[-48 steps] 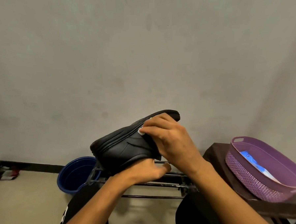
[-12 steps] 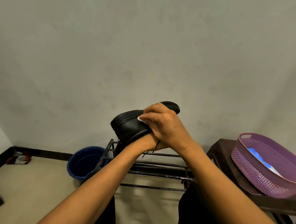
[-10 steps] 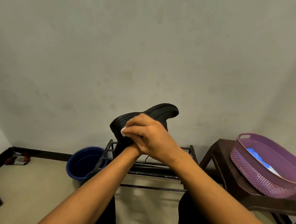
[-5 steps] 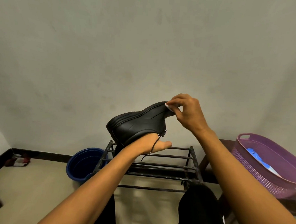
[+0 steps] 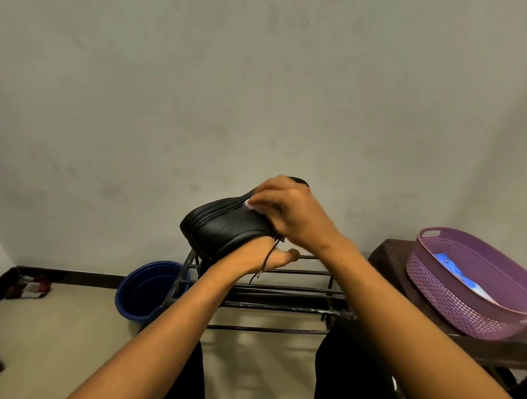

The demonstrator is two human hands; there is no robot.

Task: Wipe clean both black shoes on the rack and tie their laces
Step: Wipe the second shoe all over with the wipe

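I hold one black shoe [image 5: 224, 226] up in the air above the metal rack [image 5: 266, 294], its toe pointing left and its sole turned up and away. My left hand [image 5: 254, 258] grips it from underneath. My right hand [image 5: 289, 211] lies over the shoe's upper near the heel and presses a small white wipe [image 5: 249, 204] against it. A loose black lace [image 5: 266, 260] dangles over my left hand. The heel is hidden behind my right hand. A second black shoe is not visible.
A blue basin [image 5: 143, 290] stands on the floor left of the rack. To the right, a dark stool [image 5: 387, 257] carries a purple basket [image 5: 452, 300] with a blue and white packet [image 5: 459, 276] inside. A plain wall is behind. My dark-trousered knees sit below.
My right hand has slid with the wipe from the heel tip leftward and down onto the shoe's upper. The left hand keeps the shoe in nearly the same place.
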